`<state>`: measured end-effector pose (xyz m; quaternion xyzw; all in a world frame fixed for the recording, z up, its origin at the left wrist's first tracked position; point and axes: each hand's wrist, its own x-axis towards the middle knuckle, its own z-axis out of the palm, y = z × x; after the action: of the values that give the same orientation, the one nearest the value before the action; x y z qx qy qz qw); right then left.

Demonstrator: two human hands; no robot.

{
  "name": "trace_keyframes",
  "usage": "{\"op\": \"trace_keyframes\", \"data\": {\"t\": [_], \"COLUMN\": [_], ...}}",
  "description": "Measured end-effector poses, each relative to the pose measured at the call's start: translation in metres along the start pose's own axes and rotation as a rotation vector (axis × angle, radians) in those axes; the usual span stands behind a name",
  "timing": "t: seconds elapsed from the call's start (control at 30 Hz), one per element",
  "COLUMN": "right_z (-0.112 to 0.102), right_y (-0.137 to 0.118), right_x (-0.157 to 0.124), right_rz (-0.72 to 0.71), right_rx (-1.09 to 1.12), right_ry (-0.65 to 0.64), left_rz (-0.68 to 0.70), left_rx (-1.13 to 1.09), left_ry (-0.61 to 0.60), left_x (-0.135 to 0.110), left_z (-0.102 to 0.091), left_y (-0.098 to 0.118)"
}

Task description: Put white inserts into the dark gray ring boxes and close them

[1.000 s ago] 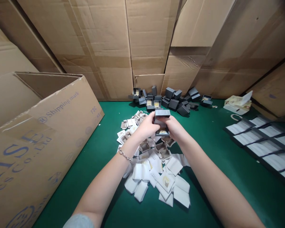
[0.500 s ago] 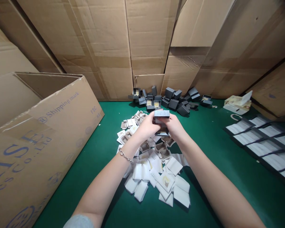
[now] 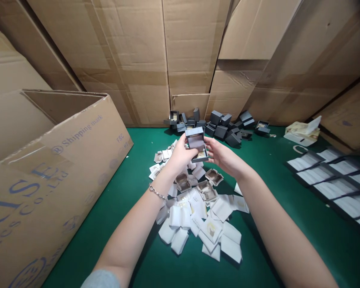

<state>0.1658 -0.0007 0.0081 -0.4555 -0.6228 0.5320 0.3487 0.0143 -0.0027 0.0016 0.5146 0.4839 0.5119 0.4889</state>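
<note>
Above the middle of the table I hold a small dark grey jewelry box, its lid raised and its inside facing me. My left hand grips it from the left, thumb across the front by the pale insert. My right hand is at the box's right side with fingers stretched and apart; whether the fingertips touch it I cannot tell. Beneath lie many white folded papers and small white trays with brownish insides. Behind the hands is a heap of similar dark boxes, some with lids up.
A large open carton stands on the left of the green table. At the right lies a black divided holder with white contents. Behind it is a small white container with papers. Cardboard walls the back.
The box has tilted so its open inside shows, and it has shifted slightly left and up. My right hand has come away from its lid and opened to the right.
</note>
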Motion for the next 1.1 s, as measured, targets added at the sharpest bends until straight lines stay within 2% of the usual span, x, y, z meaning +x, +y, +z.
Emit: {"op": "trace_keyframes", "data": {"t": [0.07, 0.13, 0.2, 0.27, 0.3, 0.37, 0.47, 0.63, 0.83, 1.1], "right_z": [-0.002, -0.003, -0.002, -0.002, -0.001, 0.001, 0.008, 0.021, 0.028, 0.013], "right_y": [0.001, 0.003, 0.006, 0.009, 0.011, 0.014, 0.017, 0.02, 0.025, 0.013], "right_x": [0.002, 0.006, 0.009, 0.008, 0.007, 0.004, -0.003, -0.007, -0.005, -0.005], "right_rz": [0.061, 0.126, 0.144, 0.098, 0.075, 0.089, 0.184, 0.19, 0.173, 0.172], "right_rx": [0.102, 0.055, -0.147, -0.424, -0.557, -0.753, -0.901, -0.991, -1.047, -1.056], "right_ry": [-0.018, 0.021, 0.094, 0.142, 0.117, -0.038, -0.263, -0.274, -0.271, -0.213], "left_rz": [0.027, 0.058, 0.076, 0.08, 0.078, 0.059, 0.017, -0.006, -0.024, -0.097], "left_rx": [-0.006, -0.016, -0.021, -0.026, -0.032, -0.047, -0.075, -0.107, 0.092, 0.36], "left_ry": [0.032, 0.057, 0.08, 0.097, 0.101, 0.095, 0.061, 0.054, 0.022, -0.028], "left_x": [0.002, 0.004, 0.004, 0.003, 0.003, 0.003, 0.005, 0.008, 0.011, 0.015], "left_z": [-0.003, -0.006, -0.009, -0.01, -0.01, -0.01, -0.008, -0.006, -0.012, -0.018], "left_y": [0.0, 0.001, 0.003, 0.005, 0.007, 0.007, 0.004, -0.003, -0.008, -0.027]}}
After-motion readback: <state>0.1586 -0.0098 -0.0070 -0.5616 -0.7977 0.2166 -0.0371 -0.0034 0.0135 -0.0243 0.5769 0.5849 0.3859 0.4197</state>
